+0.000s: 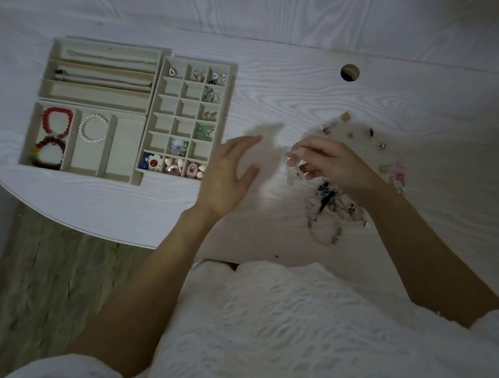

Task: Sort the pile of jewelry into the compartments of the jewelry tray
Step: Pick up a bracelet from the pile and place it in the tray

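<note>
The beige jewelry tray (146, 112) lies at the left on the white table. It holds chains in long slots, red and dark bead bracelets (58, 122), a pearl bracelet (93, 128), and earrings and rings in small squares. The tangled jewelry pile (333, 207) lies at the right, partly under my right wrist. My right hand (327, 163) pinches a small pale translucent piece (293, 169) above the table. My left hand (228, 172) hovers open beside the tray's near right corner, holding nothing.
Several loose small earrings and studs (365, 135) are scattered right of my right hand, with a pink beaded piece (397, 172). A round cable hole (349, 72) sits further back. The table's curved edge (88, 230) runs at the left, floor below.
</note>
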`<action>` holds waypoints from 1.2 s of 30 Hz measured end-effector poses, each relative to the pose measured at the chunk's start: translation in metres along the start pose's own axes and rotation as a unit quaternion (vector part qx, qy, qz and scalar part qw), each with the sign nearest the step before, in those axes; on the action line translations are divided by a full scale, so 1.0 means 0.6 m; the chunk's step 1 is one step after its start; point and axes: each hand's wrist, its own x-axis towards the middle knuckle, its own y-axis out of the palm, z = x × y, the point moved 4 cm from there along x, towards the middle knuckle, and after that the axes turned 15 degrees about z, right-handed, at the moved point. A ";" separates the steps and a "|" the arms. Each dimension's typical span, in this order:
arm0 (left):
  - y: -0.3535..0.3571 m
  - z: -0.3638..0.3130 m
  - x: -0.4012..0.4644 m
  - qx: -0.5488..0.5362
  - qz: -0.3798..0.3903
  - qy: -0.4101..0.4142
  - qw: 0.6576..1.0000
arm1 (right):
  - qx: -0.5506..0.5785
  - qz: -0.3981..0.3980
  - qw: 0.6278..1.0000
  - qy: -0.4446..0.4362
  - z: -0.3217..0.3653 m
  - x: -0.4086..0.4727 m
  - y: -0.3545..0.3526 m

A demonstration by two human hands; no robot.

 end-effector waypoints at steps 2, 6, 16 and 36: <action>0.031 -0.021 0.016 -0.148 0.134 -0.042 0.979 | -0.011 0.014 1.000 -0.006 -0.001 0.002 0.005; 0.055 -0.013 0.020 -0.263 0.128 -0.105 0.950 | -0.048 -0.022 0.999 -0.005 -0.010 0.006 0.004; -0.026 -0.017 -0.040 -0.317 0.022 -0.028 0.948 | -0.184 0.104 0.977 -0.008 0.028 0.048 0.074; -0.132 0.101 -0.045 -0.401 -0.020 -0.086 0.912 | -0.009 0.003 1.000 -0.018 0.090 0.135 0.172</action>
